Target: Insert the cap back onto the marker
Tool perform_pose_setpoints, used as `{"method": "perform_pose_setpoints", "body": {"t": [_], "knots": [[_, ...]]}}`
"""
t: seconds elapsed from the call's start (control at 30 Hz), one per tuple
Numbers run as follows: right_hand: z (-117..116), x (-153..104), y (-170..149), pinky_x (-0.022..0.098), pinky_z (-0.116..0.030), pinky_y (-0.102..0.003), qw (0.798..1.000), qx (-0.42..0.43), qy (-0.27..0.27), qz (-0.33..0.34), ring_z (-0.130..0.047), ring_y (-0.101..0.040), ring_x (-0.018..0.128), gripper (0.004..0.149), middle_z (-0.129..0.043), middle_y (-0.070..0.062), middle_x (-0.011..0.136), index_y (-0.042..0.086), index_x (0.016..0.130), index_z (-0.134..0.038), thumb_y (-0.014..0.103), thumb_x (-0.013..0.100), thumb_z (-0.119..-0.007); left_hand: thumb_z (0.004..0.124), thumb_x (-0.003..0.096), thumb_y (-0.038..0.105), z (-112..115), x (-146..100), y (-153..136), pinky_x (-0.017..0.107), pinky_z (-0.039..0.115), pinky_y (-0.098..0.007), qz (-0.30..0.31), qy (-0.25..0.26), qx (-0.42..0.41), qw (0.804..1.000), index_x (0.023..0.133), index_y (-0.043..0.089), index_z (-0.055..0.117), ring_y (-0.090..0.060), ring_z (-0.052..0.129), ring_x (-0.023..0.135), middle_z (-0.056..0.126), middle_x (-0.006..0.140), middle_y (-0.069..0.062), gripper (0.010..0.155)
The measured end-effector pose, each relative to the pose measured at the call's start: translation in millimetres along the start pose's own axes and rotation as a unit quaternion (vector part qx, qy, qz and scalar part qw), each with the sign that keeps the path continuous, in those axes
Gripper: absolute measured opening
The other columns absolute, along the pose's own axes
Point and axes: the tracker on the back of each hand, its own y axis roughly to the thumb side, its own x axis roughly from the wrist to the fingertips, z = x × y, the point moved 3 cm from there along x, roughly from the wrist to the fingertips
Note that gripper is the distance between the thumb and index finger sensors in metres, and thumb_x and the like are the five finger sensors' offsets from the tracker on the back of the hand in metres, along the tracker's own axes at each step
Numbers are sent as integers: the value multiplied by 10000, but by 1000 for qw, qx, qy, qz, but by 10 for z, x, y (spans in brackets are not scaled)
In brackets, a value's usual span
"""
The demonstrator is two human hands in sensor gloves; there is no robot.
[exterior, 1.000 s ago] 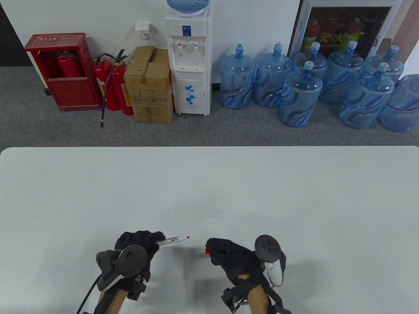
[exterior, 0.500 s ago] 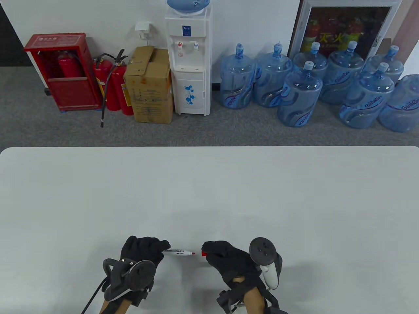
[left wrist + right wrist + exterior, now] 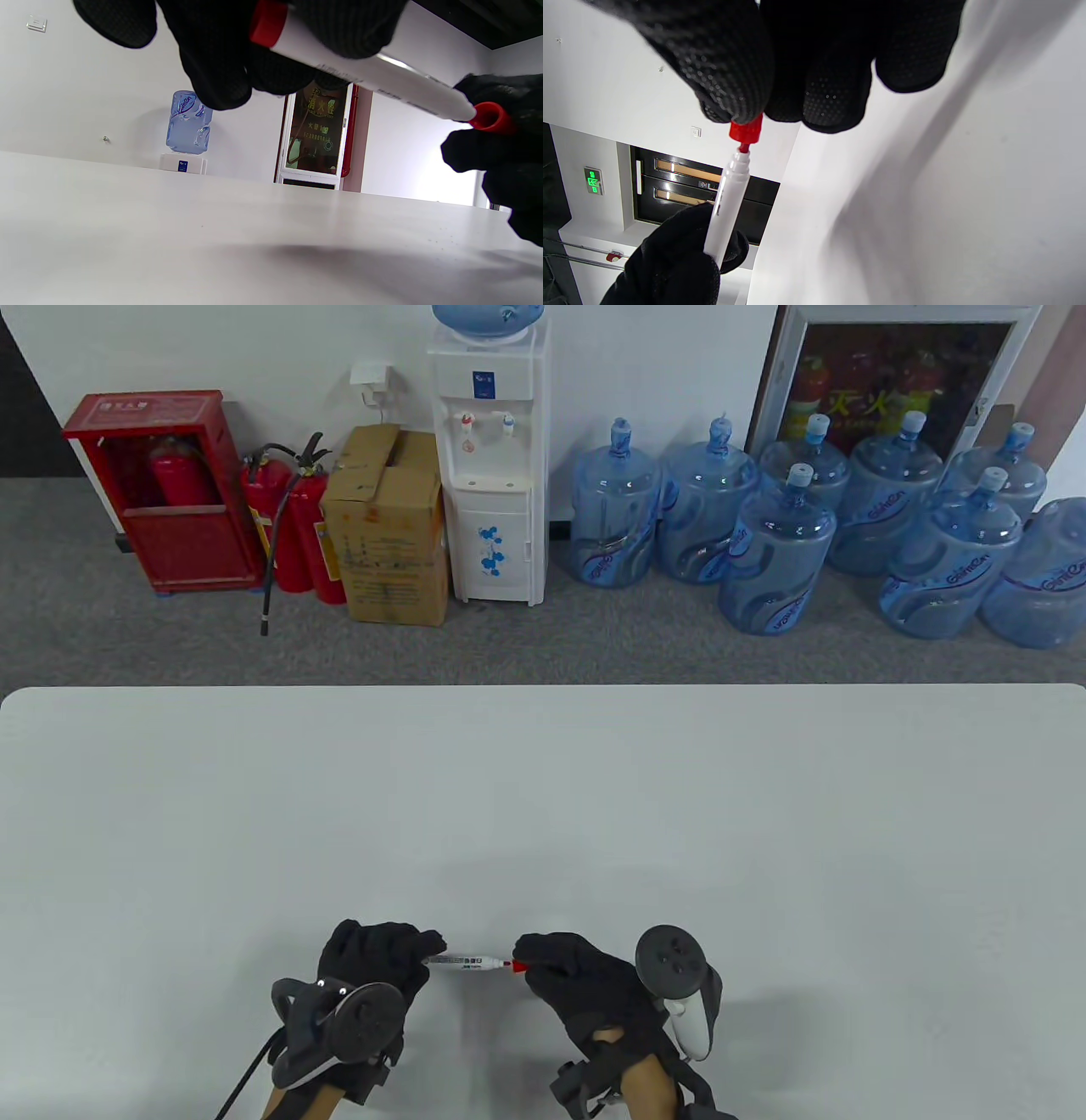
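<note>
My left hand [image 3: 382, 963] grips a white marker [image 3: 465, 961] by its rear end and holds it level above the table, tip pointing right. The marker also shows in the left wrist view [image 3: 373, 76] and the right wrist view [image 3: 727, 199]. My right hand [image 3: 564, 971] pinches the red cap [image 3: 518, 965] between fingertips. The cap's open mouth [image 3: 490, 116] meets the marker's tip; in the right wrist view the red nib is just entering the cap [image 3: 746, 129]. Most of the cap is hidden by the glove.
The white table [image 3: 543, 814] spreads out ahead of both hands. Beyond its far edge on the floor stand water jugs [image 3: 776, 560], a water dispenser [image 3: 488, 466], a cardboard box [image 3: 390, 526] and fire extinguishers [image 3: 293, 526].
Both hands moved toward each other. The marker levelled out and its tip went from a gap away from the cap to meeting the cap's mouth.
</note>
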Motion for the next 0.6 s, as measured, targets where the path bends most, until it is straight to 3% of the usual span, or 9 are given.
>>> {"method": "perform_pose_setpoints", "body": {"t": [0.6], "knots": [[-85, -9, 29, 582, -804, -468, 1000, -2, 2, 6, -981, -179, 668, 407, -901, 53, 899, 385, 817, -858, 347, 412, -882, 715, 429, 357, 19, -10, 59, 711, 594, -653, 9, 1, -17, 1000, 923, 361, 741, -293, 945, 837, 861, 936, 5, 495]]}}
